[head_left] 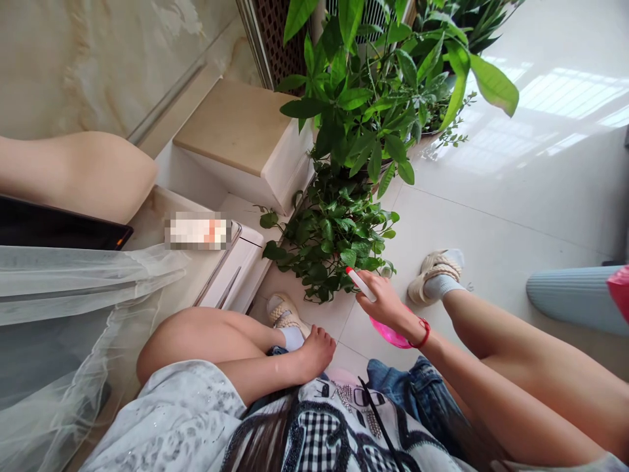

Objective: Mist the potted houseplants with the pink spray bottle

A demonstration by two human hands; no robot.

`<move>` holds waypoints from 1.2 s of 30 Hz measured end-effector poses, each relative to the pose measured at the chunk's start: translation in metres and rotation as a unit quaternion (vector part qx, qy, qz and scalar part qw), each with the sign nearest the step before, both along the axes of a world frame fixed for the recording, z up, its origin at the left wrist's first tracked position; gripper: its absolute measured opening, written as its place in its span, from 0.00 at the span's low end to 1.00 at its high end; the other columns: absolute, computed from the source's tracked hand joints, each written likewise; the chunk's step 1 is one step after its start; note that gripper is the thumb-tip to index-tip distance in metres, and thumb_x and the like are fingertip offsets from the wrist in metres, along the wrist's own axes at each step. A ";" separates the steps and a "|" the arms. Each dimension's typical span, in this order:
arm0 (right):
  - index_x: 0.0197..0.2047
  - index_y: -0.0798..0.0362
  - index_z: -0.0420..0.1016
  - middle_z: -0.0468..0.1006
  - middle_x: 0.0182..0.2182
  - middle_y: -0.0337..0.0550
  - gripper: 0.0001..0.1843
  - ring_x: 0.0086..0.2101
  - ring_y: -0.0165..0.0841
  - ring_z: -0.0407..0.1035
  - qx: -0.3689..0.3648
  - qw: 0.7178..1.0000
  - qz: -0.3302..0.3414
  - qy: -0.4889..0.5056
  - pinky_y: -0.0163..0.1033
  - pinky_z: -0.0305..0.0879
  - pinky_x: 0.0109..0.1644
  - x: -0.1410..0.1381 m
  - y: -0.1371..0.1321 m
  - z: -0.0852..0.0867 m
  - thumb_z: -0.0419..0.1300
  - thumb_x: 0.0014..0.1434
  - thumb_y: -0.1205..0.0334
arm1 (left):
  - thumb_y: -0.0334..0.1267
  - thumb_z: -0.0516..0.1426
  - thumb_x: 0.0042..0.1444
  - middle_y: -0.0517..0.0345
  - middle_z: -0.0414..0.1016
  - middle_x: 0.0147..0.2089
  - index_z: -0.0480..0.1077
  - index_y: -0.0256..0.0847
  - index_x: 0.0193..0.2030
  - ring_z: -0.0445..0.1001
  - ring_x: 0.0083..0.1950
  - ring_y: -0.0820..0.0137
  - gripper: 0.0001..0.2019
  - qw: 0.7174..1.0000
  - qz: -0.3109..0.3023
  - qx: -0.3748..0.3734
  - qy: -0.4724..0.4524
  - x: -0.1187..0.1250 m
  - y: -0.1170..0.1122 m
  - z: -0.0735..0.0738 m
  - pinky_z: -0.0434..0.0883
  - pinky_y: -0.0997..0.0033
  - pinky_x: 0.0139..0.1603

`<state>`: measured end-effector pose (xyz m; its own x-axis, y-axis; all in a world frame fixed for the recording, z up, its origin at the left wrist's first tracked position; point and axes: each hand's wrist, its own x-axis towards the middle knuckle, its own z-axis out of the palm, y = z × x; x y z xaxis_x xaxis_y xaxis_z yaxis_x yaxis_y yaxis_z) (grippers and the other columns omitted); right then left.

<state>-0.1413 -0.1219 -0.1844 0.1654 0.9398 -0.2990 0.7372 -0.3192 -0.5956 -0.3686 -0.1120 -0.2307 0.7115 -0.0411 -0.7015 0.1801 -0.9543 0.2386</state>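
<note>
My right hand [383, 303] is closed around a spray bottle with a white spray head [362, 284], a red nozzle tip and a pink see-through body [390, 334]. Most of the bottle is hidden behind the hand and wrist. The nozzle points at a leafy green trailing plant [331, 236], close to its lower leaves. Behind it stands a taller plant [361, 111] with long pointed leaves, some with what look like water drops. Near my lap, my left hand [318, 352] is curled with its fingers together, and nothing shows in it.
On the left are a white cabinet with a tan top [230, 124], a ledge bearing a blurred-out small box [199, 231], a black flat device [54, 229], a sheer curtain [88, 288] and a bent bare limb [83, 172]. A blue ribbed bin [572, 298] stands right on the tiled floor [515, 210].
</note>
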 end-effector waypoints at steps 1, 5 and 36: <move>0.36 0.50 0.66 0.77 0.35 0.44 0.07 0.37 0.38 0.69 -0.008 1.000 -0.007 -0.006 0.42 0.55 0.44 -0.001 0.000 0.000 0.53 0.52 0.66 | 0.29 0.50 0.69 0.33 0.79 0.55 0.72 0.27 0.60 0.75 0.56 0.51 0.18 1.000 0.004 -0.001 -0.002 -0.001 -0.001 -0.002 0.64 0.51 0.59; 0.34 0.49 0.65 0.77 0.32 0.43 0.04 0.36 0.38 0.68 -0.025 0.998 -0.053 -0.024 0.42 0.53 0.45 -0.004 0.001 -0.001 0.55 0.52 0.64 | 0.30 0.53 0.67 0.33 0.79 0.53 0.73 0.29 0.58 0.75 0.55 0.52 0.15 1.000 0.010 0.000 -0.017 -0.002 -0.002 -0.005 0.64 0.51 0.58; 0.31 0.47 0.53 0.71 0.32 0.42 0.07 0.33 0.37 0.63 0.017 0.996 -0.092 0.016 0.42 0.54 0.40 -0.031 0.042 0.008 0.51 0.50 0.66 | 0.32 0.47 0.70 0.32 0.77 0.59 0.71 0.27 0.63 0.73 0.59 0.50 0.21 1.000 -0.012 -0.008 0.012 0.002 0.006 0.010 0.62 0.48 0.62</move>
<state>-0.1719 -0.0795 -0.1767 0.3260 0.9043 -0.2756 0.6493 -0.4261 -0.6299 -0.3669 -0.1060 -0.2203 0.6939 -0.0688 -0.7168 0.1627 -0.9547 0.2490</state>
